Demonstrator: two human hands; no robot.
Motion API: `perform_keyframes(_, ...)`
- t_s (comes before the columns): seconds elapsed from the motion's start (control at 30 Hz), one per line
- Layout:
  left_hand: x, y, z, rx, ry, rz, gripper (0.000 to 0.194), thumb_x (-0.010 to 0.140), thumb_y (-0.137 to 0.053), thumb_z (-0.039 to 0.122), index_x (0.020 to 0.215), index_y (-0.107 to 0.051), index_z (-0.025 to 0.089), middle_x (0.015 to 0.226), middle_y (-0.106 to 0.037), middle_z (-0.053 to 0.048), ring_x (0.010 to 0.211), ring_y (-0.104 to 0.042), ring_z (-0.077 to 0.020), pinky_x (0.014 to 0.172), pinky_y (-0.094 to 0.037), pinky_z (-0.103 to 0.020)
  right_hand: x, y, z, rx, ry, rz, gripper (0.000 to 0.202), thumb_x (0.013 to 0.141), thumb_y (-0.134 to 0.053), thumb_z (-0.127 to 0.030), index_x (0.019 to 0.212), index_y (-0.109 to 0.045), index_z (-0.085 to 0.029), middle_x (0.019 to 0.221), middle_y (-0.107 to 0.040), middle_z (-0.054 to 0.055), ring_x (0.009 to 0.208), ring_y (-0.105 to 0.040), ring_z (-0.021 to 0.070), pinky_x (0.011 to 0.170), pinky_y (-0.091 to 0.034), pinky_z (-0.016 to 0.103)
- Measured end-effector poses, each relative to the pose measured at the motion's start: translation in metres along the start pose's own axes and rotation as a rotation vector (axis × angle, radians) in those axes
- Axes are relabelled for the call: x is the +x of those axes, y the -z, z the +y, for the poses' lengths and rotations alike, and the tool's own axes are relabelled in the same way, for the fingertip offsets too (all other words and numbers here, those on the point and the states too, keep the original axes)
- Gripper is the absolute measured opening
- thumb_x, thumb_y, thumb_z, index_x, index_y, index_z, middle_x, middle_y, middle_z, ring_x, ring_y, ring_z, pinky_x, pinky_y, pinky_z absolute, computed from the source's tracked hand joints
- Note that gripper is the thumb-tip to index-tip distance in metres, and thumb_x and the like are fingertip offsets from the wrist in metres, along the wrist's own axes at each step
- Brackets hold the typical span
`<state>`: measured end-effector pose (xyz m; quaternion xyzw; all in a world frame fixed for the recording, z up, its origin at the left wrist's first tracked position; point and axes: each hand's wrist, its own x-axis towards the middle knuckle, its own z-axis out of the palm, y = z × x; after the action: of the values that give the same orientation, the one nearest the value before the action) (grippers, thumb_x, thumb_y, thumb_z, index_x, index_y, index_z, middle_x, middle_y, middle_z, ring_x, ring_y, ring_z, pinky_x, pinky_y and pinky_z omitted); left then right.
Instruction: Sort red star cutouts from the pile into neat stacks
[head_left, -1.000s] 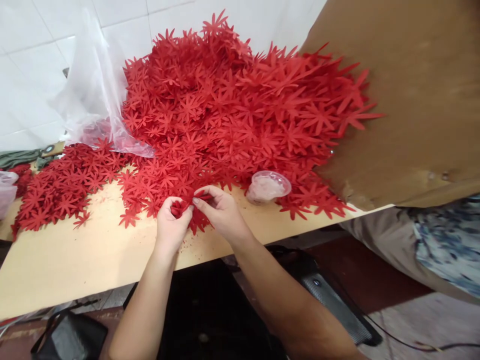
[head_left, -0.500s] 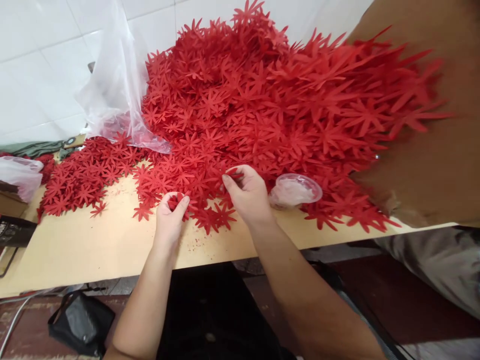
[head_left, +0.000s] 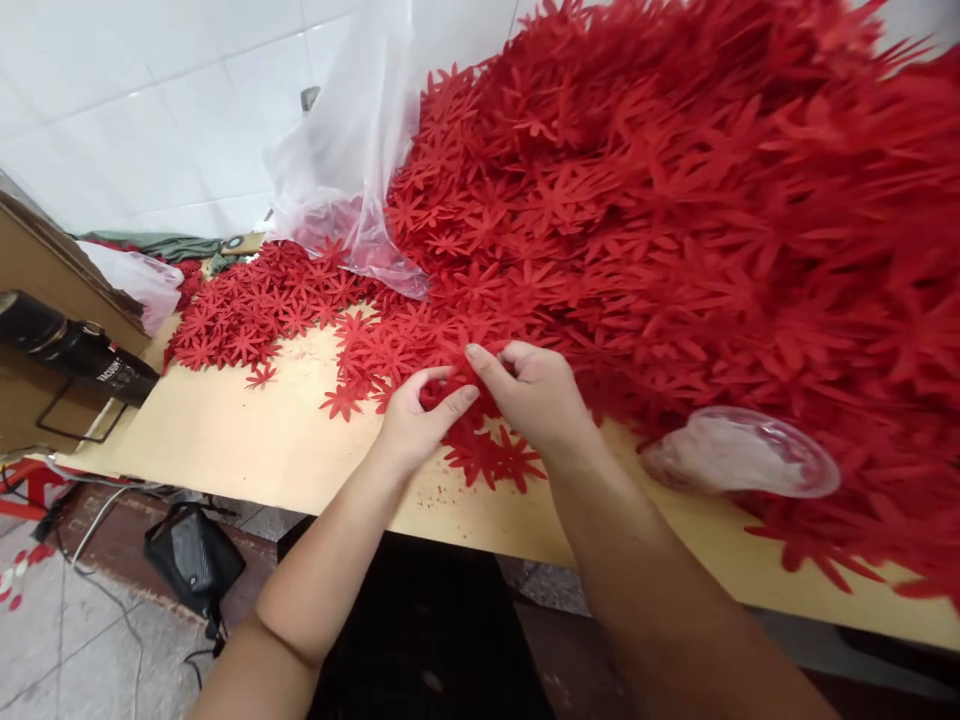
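My left hand is closed around red flower-shaped cutouts, with bits of red showing between thumb and fingers. Close beside it, my right hand pinches a red flower cutout between thumb and forefinger, and the two hands' fingertips nearly meet. Their exact grip on the pieces is partly hidden. Below and between the hands, a few loose red flower cutouts lie on the table. Behind them rises a large heap of red flower cutouts. A clear plastic container with whitish contents sits right of my right hand.
The pale wooden table runs across the view. A clear plastic bag stands against the tiled wall, beside a smaller red pile. A black vacuum bottle and cardboard box are at left. A black bag lies below.
My view has swung left, bringing the black bottle and box further in. The right hand has come in from the heap to meet my left hand, red cutouts between them.
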<state>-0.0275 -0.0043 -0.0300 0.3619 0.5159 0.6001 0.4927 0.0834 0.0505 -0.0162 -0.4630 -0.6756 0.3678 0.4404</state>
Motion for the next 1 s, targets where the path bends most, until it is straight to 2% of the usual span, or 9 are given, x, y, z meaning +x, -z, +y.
perform_keyframes(0.13, 0.007, -0.005, -0.001, -0.106, 0.002, -0.003, 0.028, 0.062, -0.075, 0.035, 0.078, -0.060, 0.017, 0.062, -0.057, 0.005, 0.054, -0.048, -0.0058, 0.057, -0.038, -0.022, 0.001, -0.004, 0.004, 0.017, -0.004, -0.080, 0.045, 0.075, -0.054, -0.056, 0.051, -0.043, -0.020, 0.047, -0.036, -0.004, 0.047, -0.031, 0.0084, 0.046, -0.025, 0.025)
perform_keyframes(0.33, 0.015, 0.002, 0.001, -0.092, 0.010, 0.046, 0.021, 0.063, -0.073, 0.031, 0.070, -0.058, 0.016, 0.054, -0.053, 0.007, 0.046, -0.043, -0.0039, 0.051, -0.034, -0.020, 0.009, -0.002, 0.012, 0.114, -0.010, -0.083, 0.040, 0.072, -0.057, -0.056, 0.055, -0.050, -0.020, 0.052, -0.048, -0.001, 0.051, -0.042, 0.0112, 0.051, -0.035, 0.026)
perform_keyframes(0.47, 0.015, 0.004, 0.007, -0.079, 0.005, 0.062, 0.020, 0.066, -0.071, 0.029, 0.069, -0.056, 0.016, 0.051, -0.051, 0.008, 0.043, -0.040, -0.0029, 0.048, -0.030, -0.019, 0.016, -0.002, 0.018, 0.179, -0.113, -0.039, 0.036, 0.072, -0.061, -0.051, 0.058, -0.051, -0.020, 0.051, -0.045, -0.003, 0.049, -0.039, 0.0102, 0.050, -0.034, 0.026)
perform_keyframes(0.63, 0.019, 0.013, 0.010, -0.101, 0.022, 0.121, 0.023, 0.068, -0.070, 0.030, 0.065, -0.052, 0.017, 0.050, -0.050, 0.008, 0.044, -0.042, -0.0029, 0.047, -0.031, -0.018, 0.035, 0.000, 0.027, 0.240, -0.275, 0.163, 0.022, 0.079, -0.057, -0.037, 0.068, -0.049, -0.020, 0.056, -0.047, -0.002, 0.048, -0.042, 0.0103, 0.054, -0.040, 0.029)
perform_keyframes(0.7, 0.020, 0.016, 0.010, -0.103, 0.044, 0.133, 0.021, 0.069, -0.070, 0.029, 0.067, -0.053, 0.016, 0.052, -0.051, 0.007, 0.045, -0.043, -0.0033, 0.048, -0.032, -0.019, 0.043, -0.001, 0.029, 0.222, -0.302, 0.141, 0.012, 0.077, -0.058, -0.028, 0.074, -0.049, -0.020, 0.061, -0.051, 0.000, 0.051, -0.047, 0.0119, 0.060, -0.044, 0.033)
perform_keyframes(0.77, 0.019, 0.019, 0.010, -0.113, 0.034, 0.133, 0.017, 0.071, -0.069, 0.027, 0.071, -0.055, 0.016, 0.057, -0.054, 0.006, 0.049, -0.046, -0.0038, 0.052, -0.035, -0.019, 0.047, -0.002, 0.030, 0.116, -0.263, 0.091, 0.014, 0.069, -0.065, -0.019, 0.078, -0.054, -0.019, 0.068, -0.055, 0.004, 0.059, -0.052, 0.0155, 0.071, -0.045, 0.040)
perform_keyframes(0.83, 0.016, 0.020, 0.011, -0.140, 0.029, 0.117, 0.016, 0.071, -0.069, 0.026, 0.076, -0.058, 0.016, 0.062, -0.057, 0.005, 0.053, -0.049, -0.0040, 0.056, -0.037, -0.019, 0.048, -0.004, 0.029, -0.108, -0.132, 0.078, 0.024, 0.060, -0.069, -0.013, 0.082, -0.059, -0.016, 0.078, -0.059, 0.011, 0.076, -0.057, 0.0231, 0.085, -0.043, 0.044)
perform_keyframes(0.93, 0.011, 0.022, 0.014, -0.214, 0.101, 0.047, 0.023, 0.069, -0.071, 0.028, 0.085, -0.059, 0.017, 0.061, -0.055, 0.005, 0.048, -0.047, -0.0036, 0.051, -0.036, -0.020, 0.044, -0.005, 0.025, -0.430, 0.163, 0.103, 0.029, 0.063, -0.060, -0.010, 0.091, -0.065, -0.012, 0.089, -0.063, 0.017, 0.100, -0.055, 0.0305, 0.095, -0.038, 0.046)
perform_keyframes(1.0, 0.010, 0.026, 0.015, -0.294, 0.143, -0.001, 0.031, 0.064, -0.074, 0.025, 0.090, -0.059, 0.017, 0.061, -0.056, 0.006, 0.047, -0.048, -0.0038, 0.051, -0.038, -0.020, 0.041, -0.006, 0.022, -0.484, 0.280, 0.112, 0.030, 0.066, -0.050, -0.007, 0.089, -0.068, -0.014, 0.086, -0.065, 0.015, 0.095, -0.058, 0.0275, 0.093, -0.039, 0.044)
